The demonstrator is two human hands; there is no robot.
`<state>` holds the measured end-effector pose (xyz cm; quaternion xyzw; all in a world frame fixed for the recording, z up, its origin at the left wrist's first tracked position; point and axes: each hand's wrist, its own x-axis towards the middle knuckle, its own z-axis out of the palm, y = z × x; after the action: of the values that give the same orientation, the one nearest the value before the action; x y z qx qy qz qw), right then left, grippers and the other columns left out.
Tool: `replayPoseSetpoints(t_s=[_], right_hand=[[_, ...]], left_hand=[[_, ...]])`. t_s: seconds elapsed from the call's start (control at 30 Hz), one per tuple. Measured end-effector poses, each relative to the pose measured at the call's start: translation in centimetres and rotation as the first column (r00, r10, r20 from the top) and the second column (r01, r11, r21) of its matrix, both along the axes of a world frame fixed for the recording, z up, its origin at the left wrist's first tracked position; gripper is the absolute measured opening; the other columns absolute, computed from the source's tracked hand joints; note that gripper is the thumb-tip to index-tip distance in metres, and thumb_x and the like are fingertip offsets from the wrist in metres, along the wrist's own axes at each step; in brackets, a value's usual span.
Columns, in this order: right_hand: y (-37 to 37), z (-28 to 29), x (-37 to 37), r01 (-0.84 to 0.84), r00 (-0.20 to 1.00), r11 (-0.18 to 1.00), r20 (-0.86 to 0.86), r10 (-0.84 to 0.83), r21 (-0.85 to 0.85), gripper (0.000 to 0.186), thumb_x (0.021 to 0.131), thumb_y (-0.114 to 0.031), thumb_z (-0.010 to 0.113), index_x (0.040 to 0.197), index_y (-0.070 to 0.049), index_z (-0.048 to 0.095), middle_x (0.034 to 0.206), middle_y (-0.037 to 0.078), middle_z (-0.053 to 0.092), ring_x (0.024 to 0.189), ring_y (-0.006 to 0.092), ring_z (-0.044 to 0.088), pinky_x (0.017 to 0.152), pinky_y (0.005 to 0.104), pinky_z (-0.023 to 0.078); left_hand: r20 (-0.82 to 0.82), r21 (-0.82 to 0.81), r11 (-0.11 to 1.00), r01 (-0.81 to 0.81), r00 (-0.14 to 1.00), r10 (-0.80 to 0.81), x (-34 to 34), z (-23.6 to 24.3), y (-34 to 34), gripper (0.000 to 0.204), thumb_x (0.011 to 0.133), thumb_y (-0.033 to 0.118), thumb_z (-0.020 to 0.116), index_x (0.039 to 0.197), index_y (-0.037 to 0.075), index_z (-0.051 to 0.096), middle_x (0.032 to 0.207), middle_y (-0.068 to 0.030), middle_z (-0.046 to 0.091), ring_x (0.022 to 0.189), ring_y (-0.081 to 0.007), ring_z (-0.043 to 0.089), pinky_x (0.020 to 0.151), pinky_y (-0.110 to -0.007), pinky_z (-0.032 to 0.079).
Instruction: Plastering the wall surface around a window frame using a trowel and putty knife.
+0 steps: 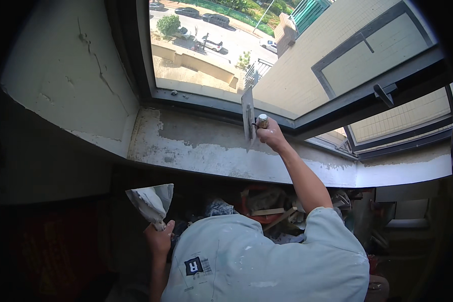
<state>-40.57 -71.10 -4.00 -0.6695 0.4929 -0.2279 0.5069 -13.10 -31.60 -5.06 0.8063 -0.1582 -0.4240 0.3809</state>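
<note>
My right hand (271,136) grips the handle of a plastering trowel (247,116). Its long metal blade stands nearly edge-on to me over the window sill (206,162), close to the window frame; whether it touches the sill I cannot tell. White plaster coats the front of the sill, while a rough grey strip runs along the frame. Lower down on the left, my left hand (159,240) is closed round the handle of a wide putty knife (167,192). A lump of white plaster (150,200) lies on its blade.
A dark window frame (199,103) borders the sill, with an open sash (367,85) jutting out at right. The wall (60,85) at left is cracked. Beneath the sill lie wooden pieces (269,212) and other clutter. Outside are a street and parked cars.
</note>
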Motion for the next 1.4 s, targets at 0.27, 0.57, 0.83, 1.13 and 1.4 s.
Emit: replayPoseSetpoints(t_s=[0.27,0.57,0.83,1.13,1.4], right_hand=[[-0.1,1.6,0.6,0.036,0.995,0.999,0.097,-0.038,0.028,0.015,0.076,-0.001,0.05,0.088,-0.007,0.057,0.072,0.002,0.051,0.06,0.0118,0.038,0.052,0.0253,0.032],[-1.1,-0.1,-0.5,0.033,0.998,0.989,0.065,-0.024,-0.146,0.014,0.076,0.0,0.05,0.087,-0.006,0.056,0.074,0.002,0.051,0.064,0.013,0.039,0.059,0.0262,0.035],[1.2,3.2,-1.6,0.06,0.997,0.965,-0.034,-0.07,-0.254,0.017,0.077,-0.001,0.054,0.093,-0.002,0.059,0.083,0.009,0.061,0.072,0.0218,0.047,0.071,0.0316,0.043],[8.4,-0.5,-15.2,-0.199,0.394,0.877,-0.855,-0.337,-0.437,0.022,0.085,-0.01,0.055,0.107,-0.008,0.053,0.093,0.017,0.064,0.081,0.0429,0.064,0.069,0.0533,0.05],[11.7,-6.0,-13.9,-0.081,0.418,0.911,-0.843,-0.338,-0.405,0.026,0.085,-0.013,0.058,0.11,-0.008,0.051,0.103,0.02,0.064,0.086,0.0448,0.065,0.072,0.0551,0.051]], left_hand=[[0.02,-0.008,1.0,-0.003,1.0,0.003,0.2,0.8,-1.6,0.024,0.085,0.009,0.075,0.074,0.002,0.054,0.063,-0.0055,0.055,0.046,-0.015,0.053,0.046,-0.029,0.045],[0.014,-0.021,1.0,0.009,1.0,-0.009,0.3,0.6,-2.4,0.023,0.085,0.008,0.075,0.076,0.002,0.054,0.063,-0.0052,0.055,0.047,-0.0149,0.053,0.047,-0.028,0.045],[0.008,-0.025,1.0,0.018,1.0,-0.018,0.6,1.0,-2.1,0.022,0.086,0.008,0.074,0.077,0.002,0.055,0.063,-0.0051,0.054,0.047,-0.0151,0.053,0.047,-0.028,0.045],[0.0,0.019,1.0,-0.016,1.0,0.016,1.0,1.4,-1.6,0.02,0.087,0.008,0.073,0.079,0.001,0.056,0.067,-0.0061,0.055,0.049,-0.015,0.053,0.047,-0.028,0.046],[0.021,-0.006,1.0,0.027,0.999,-0.027,1.8,2.6,-1.2,0.019,0.088,0.008,0.072,0.081,0.001,0.056,0.066,-0.0059,0.055,0.049,-0.0146,0.054,0.048,-0.028,0.046]])
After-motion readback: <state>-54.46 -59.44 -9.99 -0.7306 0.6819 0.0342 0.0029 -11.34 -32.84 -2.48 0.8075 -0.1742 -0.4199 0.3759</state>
